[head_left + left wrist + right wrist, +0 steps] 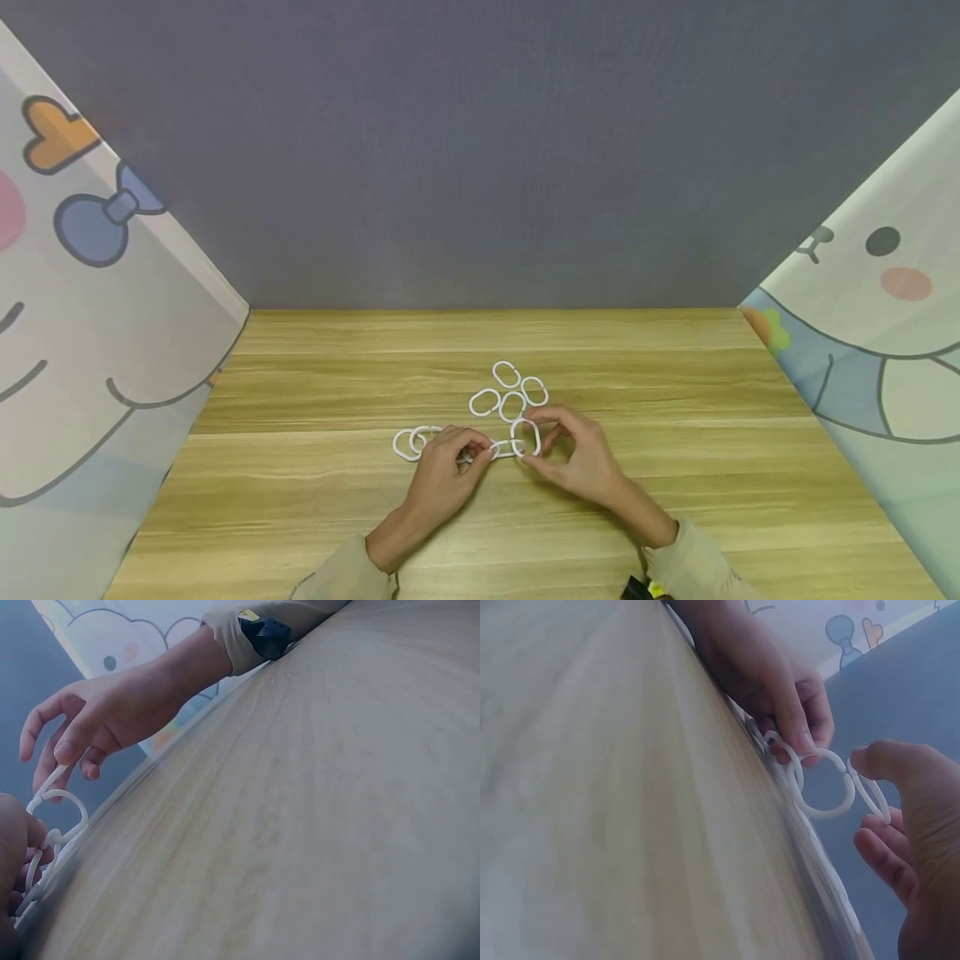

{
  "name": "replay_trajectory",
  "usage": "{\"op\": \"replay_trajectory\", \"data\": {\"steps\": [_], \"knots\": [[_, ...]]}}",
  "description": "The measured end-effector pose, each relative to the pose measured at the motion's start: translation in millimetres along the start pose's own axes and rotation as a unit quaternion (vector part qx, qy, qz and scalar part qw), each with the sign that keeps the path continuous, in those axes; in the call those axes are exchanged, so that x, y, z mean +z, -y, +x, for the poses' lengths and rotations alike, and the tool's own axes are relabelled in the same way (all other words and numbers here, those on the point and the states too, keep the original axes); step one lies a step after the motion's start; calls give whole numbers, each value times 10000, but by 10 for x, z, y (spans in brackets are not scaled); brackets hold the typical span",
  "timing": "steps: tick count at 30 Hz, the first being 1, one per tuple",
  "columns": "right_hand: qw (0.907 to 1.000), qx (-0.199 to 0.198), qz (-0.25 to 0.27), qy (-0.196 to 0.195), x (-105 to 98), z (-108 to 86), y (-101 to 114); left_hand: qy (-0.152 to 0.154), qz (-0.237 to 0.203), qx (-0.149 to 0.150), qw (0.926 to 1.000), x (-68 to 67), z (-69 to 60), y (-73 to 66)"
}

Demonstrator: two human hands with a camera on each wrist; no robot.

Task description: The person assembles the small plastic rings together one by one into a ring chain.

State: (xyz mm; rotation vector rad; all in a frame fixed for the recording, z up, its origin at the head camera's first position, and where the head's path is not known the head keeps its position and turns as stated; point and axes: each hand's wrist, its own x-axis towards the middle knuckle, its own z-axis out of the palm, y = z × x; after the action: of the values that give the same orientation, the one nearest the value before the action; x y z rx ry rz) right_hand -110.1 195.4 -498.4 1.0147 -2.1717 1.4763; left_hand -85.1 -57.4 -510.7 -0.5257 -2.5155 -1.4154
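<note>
In the head view the left hand (442,477) pinches a white ring of a short chain, with two overlapping rings (405,445) lying to its left. The right hand (583,457) holds another white ring (538,437) upright between thumb and fingers, at the chain's right end. In the right wrist view this held ring (876,801) meets a round link (826,814) beside the left hand's thumb (769,675). Whether the two are hooked together I cannot tell. The left wrist view shows the link (81,810) between both hands.
Several loose white rings (484,402) lie on the wooden table (300,500) just beyond the hands. A grey panel (480,167) stands behind the table, and cartoon-printed panels (150,333) flank it. A black device (636,588) is at the right sleeve.
</note>
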Motion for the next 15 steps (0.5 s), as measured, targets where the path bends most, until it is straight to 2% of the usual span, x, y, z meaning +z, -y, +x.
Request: {"op": "replay_trajectory", "data": {"steps": [10, 15], "knots": [[9995, -272, 47, 182, 44, 1, -2, 32, 1, 12, 10000, -2, 4, -4], [9996, -36, 69, 254, 52, -16, -1, 13, 29, 58, 10000, 5, 7, 2]]}}
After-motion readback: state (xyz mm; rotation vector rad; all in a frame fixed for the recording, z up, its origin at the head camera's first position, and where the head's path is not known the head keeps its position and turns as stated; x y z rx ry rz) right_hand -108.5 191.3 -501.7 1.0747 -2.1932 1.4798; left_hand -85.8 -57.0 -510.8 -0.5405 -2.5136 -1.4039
